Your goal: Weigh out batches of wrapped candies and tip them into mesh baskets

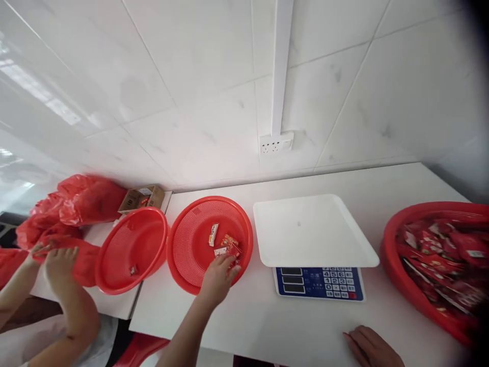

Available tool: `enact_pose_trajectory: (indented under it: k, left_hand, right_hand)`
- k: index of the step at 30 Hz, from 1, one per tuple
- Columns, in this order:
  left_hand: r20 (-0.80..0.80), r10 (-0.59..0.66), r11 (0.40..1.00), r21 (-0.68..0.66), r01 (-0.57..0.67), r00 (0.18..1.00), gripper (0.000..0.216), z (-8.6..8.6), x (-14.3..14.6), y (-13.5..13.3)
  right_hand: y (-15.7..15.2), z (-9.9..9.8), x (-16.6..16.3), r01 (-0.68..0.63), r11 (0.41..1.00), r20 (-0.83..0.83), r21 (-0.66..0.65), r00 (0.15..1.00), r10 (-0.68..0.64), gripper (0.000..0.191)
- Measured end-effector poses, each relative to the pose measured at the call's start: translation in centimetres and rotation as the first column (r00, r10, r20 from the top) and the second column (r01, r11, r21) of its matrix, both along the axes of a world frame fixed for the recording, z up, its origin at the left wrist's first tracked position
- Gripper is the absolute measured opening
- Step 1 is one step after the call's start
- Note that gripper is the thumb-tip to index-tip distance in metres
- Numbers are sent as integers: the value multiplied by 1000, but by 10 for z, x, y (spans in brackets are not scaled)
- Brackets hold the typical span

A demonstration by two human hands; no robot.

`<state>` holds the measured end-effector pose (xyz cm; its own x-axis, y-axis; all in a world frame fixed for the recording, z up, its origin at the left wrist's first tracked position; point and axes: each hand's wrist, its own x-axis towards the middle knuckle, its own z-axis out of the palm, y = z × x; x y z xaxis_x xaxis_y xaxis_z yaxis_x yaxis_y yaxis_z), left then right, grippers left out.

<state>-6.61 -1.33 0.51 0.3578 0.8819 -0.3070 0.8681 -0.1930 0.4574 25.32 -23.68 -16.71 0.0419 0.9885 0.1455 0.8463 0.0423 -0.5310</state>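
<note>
My left hand (219, 279) reaches into a red plastic basket (179, 260), its fingers bent over several small snack packets (230, 242) and the thumb apart from them. The fingertips touch or hover just above a red packet (234, 251); what lies beneath them is hidden. A white packet (213, 234) lies farther back in the same basket. My right hand (372, 347) rests at the table's front edge, fingers loosely stretched and nothing visible in them. It is nearest to a digital scale (320, 283) with a bare white pan (305, 229).
A large red tub (397, 265) heaped with red packets (446, 250) stands right. Left is a second red basket (133, 244) with one small packet. Beyond it are a cardboard box (153, 198), red plastic bags (89, 199) and a co-worker's hands (61, 260) on a red bag.
</note>
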Motion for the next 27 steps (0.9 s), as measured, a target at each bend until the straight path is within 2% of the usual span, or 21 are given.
enact_pose_trajectory:
  k: [3, 5, 9, 11, 14, 17, 20, 22, 24, 27]
  left_hand:
    - [-33, -70, 990, -127, 65, 997, 53, 13, 4, -14]
    - [-96, -97, 985, -149, 82, 991, 56, 16, 4, -19]
    - [-162, -82, 991, -118, 63, 983, 48, 15, 3, -22]
    - [-163, -84, 992, -105, 67, 983, 47, 11, 0, -24]
    - [-171, -79, 997, -29, 75, 982, 47, 2, -2, -33]
    - [-133, -8, 989, 148, 27, 991, 47, -6, 8, -48]
    - [-58, 54, 952, 303, -34, 997, 49, -5, 38, -64]
    - [-11, 40, 940, 340, -34, 999, 49, 1, 66, -73]
    - [33, 10, 940, 340, -20, 999, 50, 11, 97, -79]
    - [111, -45, 946, 324, 6, 993, 53, 23, 138, -82]
  right_hand:
    - [7, 10, -6, -23, 998, 107, 52, 994, 17, 32]
    - [11, 17, -9, -16, 998, 146, 57, 989, 8, 34]
    - [17, 34, -14, 37, 996, 62, -79, 998, -32, 39]
    - [19, 43, -17, 49, 990, 39, -135, 998, -45, 33]
    - [23, 56, -23, 117, 971, 15, -207, 993, -116, 27]
    - [25, 79, -18, 174, 950, -44, -260, 981, -191, 27]
    - [21, 114, 16, 184, 950, -111, -254, 970, -218, 24]
    - [17, 135, 56, 272, 930, -111, -248, 945, -306, 26]
    - [12, 149, 104, 432, 864, -80, -259, 882, -464, 34]
    - [7, 151, 166, 613, 712, -16, -342, 754, -657, 48]
